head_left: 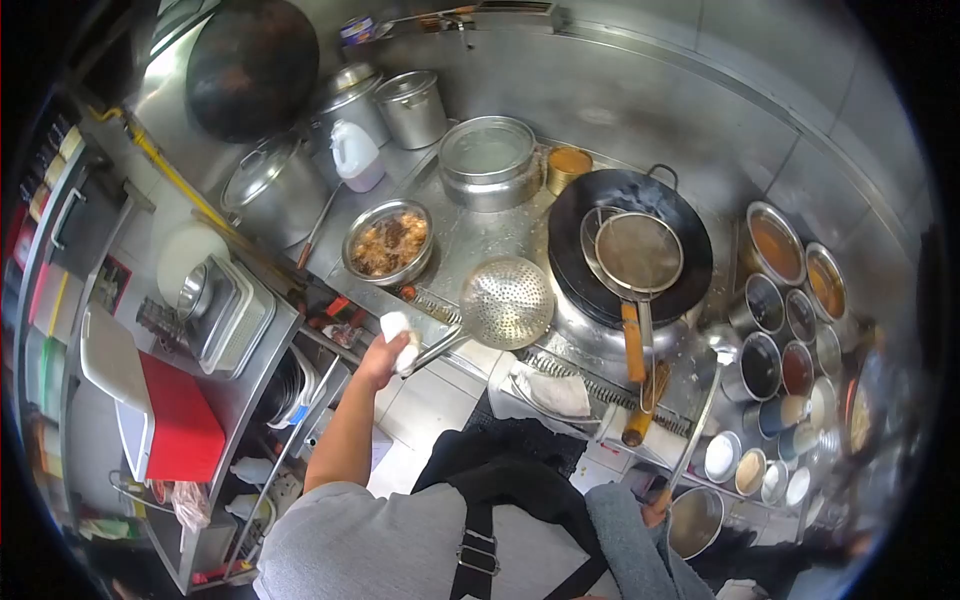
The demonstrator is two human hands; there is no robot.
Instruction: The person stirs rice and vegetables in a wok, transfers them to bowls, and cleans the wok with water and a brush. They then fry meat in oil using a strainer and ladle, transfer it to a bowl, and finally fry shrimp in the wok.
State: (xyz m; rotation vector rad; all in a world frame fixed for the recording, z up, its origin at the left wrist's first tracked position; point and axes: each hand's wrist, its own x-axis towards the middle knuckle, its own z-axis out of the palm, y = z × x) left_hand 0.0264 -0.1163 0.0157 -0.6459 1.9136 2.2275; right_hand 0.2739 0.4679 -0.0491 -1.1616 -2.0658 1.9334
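Note:
My left hand (383,362) is closed around a white cloth (398,335) and the handle of a large perforated skimmer (507,303). The skimmer's round head is over the stove edge, left of the black wok (631,190). At the lower right my right hand (656,508), partly hidden beside a grey-blue towel (630,535), is closed on the long handle of a ladle (722,345). The ladle's bowl is near the sauce containers. A round mesh strainer (640,253) with a wooden handle rests over the wok, on top of another strainer.
A metal bowl of browned food (389,242) stands left of a pot of liquid (487,150). Several containers (760,366) of sauces and seasonings line the right side. On the left are a red-and-white cooler (180,420), trays (236,318) and a plastic jug (356,157).

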